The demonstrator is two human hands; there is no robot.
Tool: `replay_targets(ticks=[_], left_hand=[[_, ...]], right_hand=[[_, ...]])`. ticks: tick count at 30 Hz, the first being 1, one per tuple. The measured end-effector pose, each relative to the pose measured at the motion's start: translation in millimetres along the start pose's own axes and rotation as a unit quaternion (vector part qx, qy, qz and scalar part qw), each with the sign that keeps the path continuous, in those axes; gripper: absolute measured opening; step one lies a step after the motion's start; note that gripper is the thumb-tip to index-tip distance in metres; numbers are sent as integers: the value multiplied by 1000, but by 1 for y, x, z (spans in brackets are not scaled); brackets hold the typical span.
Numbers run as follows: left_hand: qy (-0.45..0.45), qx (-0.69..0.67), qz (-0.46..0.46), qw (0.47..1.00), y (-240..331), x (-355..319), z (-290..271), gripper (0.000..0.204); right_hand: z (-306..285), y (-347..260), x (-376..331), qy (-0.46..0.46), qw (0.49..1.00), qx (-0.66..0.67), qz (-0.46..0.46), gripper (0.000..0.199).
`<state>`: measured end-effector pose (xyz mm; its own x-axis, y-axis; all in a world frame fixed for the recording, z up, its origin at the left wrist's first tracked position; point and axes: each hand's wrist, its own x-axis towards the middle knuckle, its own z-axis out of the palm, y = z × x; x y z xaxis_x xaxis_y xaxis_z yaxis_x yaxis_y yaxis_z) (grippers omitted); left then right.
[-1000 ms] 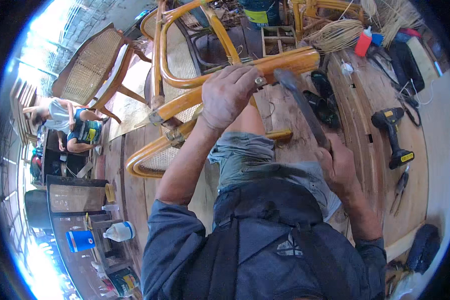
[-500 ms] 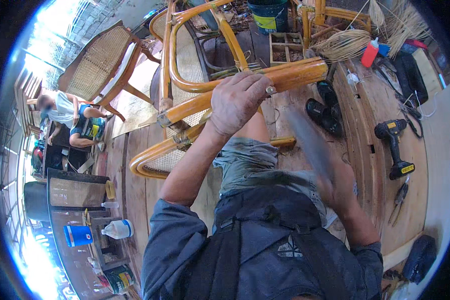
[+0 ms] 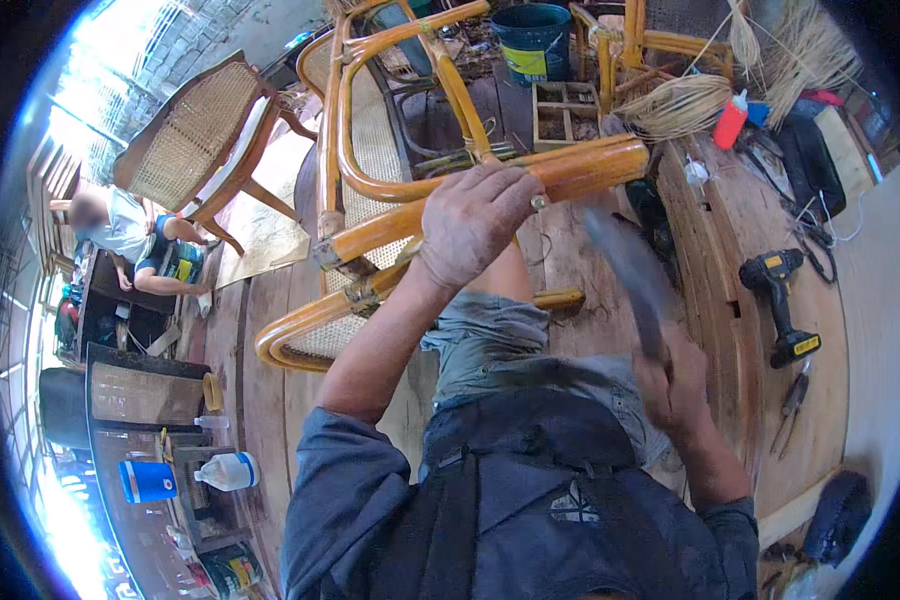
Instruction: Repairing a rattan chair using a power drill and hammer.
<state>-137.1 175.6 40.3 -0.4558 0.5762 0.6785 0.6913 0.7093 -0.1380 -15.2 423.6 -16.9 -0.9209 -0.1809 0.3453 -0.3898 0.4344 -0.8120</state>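
Observation:
My left hand (image 3: pixel 475 225) is wrapped over a thick, glossy orange-brown rattan pole (image 3: pixel 595 170) of a rattan chair frame (image 3: pixel 345 130). The chair lies tipped in front of me, with woven cane panels between its curved poles. By my left fingertips a small pale round end (image 3: pixel 539 203) shows; what it belongs to is hidden. My right hand (image 3: pixel 673 385) is closed on the handle of a broad-bladed knife (image 3: pixel 625 265), smeared by motion. Its grey blade points up toward the pole's right part, apart from it. My leg is under the chair frame.
On the right bench lie a cordless drill (image 3: pixel 778 300), pliers (image 3: pixel 792 405) and a red squeeze bottle (image 3: pixel 731 120). Cane coils (image 3: pixel 675 105), a divided wooden box (image 3: pixel 567 115) and a bucket (image 3: pixel 532 45) stand beyond. Left, a person (image 3: pixel 130 225) sits near another cane chair (image 3: pixel 195 140).
My right hand and the knife have shifted slightly; the blade stays a little below the pole. My left hand keeps its hold. The person at left has leaned lower.

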Motion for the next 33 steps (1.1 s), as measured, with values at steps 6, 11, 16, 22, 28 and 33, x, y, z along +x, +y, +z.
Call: replay_targets(ticks=[6, 11, 16, 22, 28, 33], left_hand=[[-4, -7, 5, 1000, -2, 0, 1, 23], [23, -17, 9, 1000, -1, 0, 1, 22], [7, -17, -12, 1000, -1, 0, 1, 20], [-4, -7, -13, 1000, 2, 2, -3, 22], [-15, -81, -17, 996, -2, 5, 0, 24], [-41, -87, -119, 988, -3, 2, 7, 22]], right_hand=[[8, -2, 4, -49, 992, -113, 11, 21], [7, -10, 2, 16, 990, -45, -136, 19], [3, -8, 5, -14, 999, -15, 28, 19], [16, 17, 4, 17, 999, -40, 5, 22], [24, 31, -14, 56, 964, 210, 153, 28], [41, 35, -25, 110, 898, 346, 248, 35]])
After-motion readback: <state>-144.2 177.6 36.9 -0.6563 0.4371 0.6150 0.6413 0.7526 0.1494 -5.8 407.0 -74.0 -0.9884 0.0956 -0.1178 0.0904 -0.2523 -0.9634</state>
